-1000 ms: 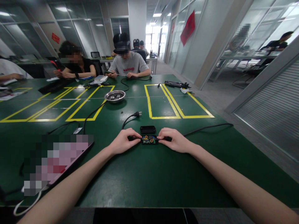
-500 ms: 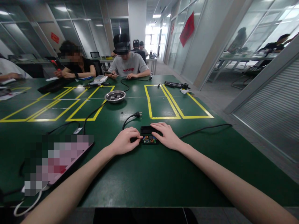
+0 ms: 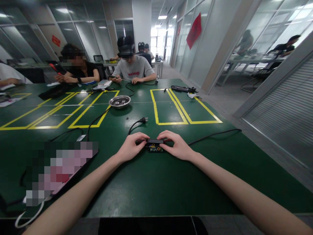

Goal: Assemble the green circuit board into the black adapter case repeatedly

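A small black power adapter case lies opened on the green table in front of me. Its lower half holds a circuit board [image 3: 153, 148] with ring-shaped yellow coils, which faces up. Along the board's far edge, the black case cover [image 3: 156, 141] stands tilted over it. My left hand [image 3: 132, 147] pinches the cover's left end between thumb and fingers. Closed on the right end is my right hand [image 3: 178, 147], its thumb at the near side. Both fingertips partly hide the cover's ends. A black cord [image 3: 215, 134] runs off to the right from behind my right hand.
A black plug [image 3: 144, 120] on a cord lies beyond my left hand. Farther back stands a metal bowl [image 3: 119, 101] with metal parts. At left is a pink, blurred-out device [image 3: 70, 169] with cables. Co-workers sit across the table; a folded black tripod [image 3: 183, 88] lies far right.
The cover, lying flat behind the board before, is now raised and tilted towards it. My right hand has moved from resting over it to gripping its end; the left has shifted onto it too.
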Action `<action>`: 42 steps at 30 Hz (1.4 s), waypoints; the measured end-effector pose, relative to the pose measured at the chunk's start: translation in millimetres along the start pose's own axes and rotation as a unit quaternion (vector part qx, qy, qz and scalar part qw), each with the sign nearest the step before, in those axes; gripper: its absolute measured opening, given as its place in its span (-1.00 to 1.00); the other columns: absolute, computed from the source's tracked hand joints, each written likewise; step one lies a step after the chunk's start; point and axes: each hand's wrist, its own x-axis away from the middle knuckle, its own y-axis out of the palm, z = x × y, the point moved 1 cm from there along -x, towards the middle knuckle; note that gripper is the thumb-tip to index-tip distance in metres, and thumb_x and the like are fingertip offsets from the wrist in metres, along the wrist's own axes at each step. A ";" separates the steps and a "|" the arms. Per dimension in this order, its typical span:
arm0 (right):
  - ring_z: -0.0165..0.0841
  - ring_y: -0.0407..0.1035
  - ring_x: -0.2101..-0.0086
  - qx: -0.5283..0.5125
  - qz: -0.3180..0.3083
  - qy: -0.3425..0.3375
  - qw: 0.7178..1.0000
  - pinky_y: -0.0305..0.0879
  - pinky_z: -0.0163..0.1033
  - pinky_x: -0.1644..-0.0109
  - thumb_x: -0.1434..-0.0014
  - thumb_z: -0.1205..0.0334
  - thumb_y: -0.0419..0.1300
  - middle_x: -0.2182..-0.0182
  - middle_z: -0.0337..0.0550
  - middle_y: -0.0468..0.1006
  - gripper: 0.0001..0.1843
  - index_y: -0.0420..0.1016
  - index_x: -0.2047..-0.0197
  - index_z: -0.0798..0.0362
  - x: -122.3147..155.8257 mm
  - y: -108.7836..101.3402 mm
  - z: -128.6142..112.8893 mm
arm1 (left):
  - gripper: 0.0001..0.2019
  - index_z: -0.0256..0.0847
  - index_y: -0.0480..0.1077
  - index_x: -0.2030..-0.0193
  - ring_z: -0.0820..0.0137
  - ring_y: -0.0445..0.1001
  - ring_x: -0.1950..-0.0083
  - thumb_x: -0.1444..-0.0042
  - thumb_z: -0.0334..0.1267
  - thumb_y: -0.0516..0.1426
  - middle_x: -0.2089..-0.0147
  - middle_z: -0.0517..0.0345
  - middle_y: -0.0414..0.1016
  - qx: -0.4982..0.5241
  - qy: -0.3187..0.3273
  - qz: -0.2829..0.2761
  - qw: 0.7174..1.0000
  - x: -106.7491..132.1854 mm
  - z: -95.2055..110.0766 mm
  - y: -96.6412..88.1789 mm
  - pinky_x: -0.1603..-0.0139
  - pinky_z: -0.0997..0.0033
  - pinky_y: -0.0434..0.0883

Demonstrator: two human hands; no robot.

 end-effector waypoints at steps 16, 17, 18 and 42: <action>-0.19 0.46 0.01 0.067 -0.080 -0.062 0.993 0.43 0.00 -0.11 -0.14 0.41 0.29 0.04 -0.04 0.52 -0.80 0.52 0.17 -0.02 8.2 -3.2 -10.5 | -0.84 -0.19 0.48 0.13 0.24 0.58 -0.04 -0.16 -0.27 0.29 -0.03 -0.02 0.61 -0.070 0.112 -0.089 0.987 7.3 4.5 0.9 -0.08 0.25 0.50; -0.18 0.46 0.00 0.074 -0.087 -0.061 0.992 0.44 0.00 -0.10 -0.15 0.39 0.30 0.03 -0.04 0.52 -0.83 0.52 0.19 -0.03 8.6 -3.7 -10.6 | -0.86 -0.18 0.46 0.15 0.23 0.57 -0.04 -0.18 -0.26 0.29 -0.04 -0.02 0.61 -0.092 0.126 -0.092 0.984 7.2 4.5 1.5 -0.08 0.24 0.49; -0.18 0.46 0.00 0.083 -0.092 -0.062 0.990 0.45 0.00 -0.09 -0.16 0.38 0.31 0.03 -0.03 0.53 -0.85 0.51 0.21 -0.03 9.0 -4.3 -10.7 | -0.86 -0.18 0.45 0.16 0.23 0.56 -0.04 -0.19 -0.25 0.29 -0.03 -0.02 0.61 -0.115 0.136 -0.096 0.979 7.1 4.8 2.1 -0.07 0.23 0.48; -0.28 0.52 0.28 0.042 -0.112 0.059 0.991 0.47 -0.19 0.18 -0.34 0.12 0.19 0.19 -0.16 0.63 -0.71 0.40 -0.09 -0.02 6.3 -7.0 -16.2 | -0.60 -0.16 0.37 -0.32 0.17 0.53 -0.11 -0.44 -0.09 0.07 -0.17 -0.09 0.59 -0.284 0.226 -0.052 0.931 3.7 8.7 9.6 -0.11 0.12 0.48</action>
